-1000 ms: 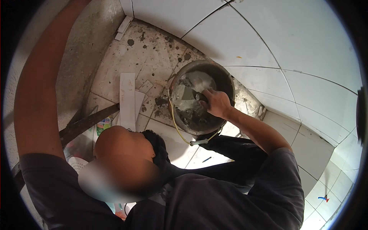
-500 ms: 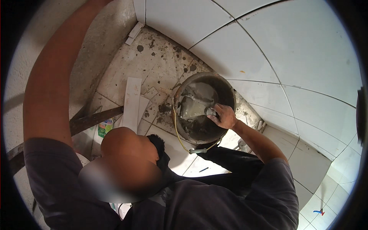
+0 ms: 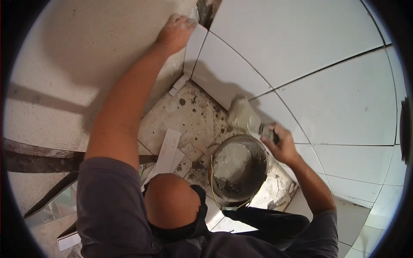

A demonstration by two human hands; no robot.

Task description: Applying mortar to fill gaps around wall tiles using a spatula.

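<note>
Tiled wall (image 3: pixel 335 99) ahead | your right grip (image 3: pixel 279 144) closed round trowel (image 3: pixel 246 117), pointing up-left, just past bucket (image 3: pixel 258 159) | your left grip (image 3: pixel 175 34), farther off, at corner tile (image 3: pixel 195 46); how closed, can't tell

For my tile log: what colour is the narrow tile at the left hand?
The narrow tile is plain white, best seen in the head view.

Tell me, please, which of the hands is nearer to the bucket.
Right. The right hand, gripping a trowel, is just right of the bucket; the left hand is farther off, at the top of the narrow corner tile.
</note>
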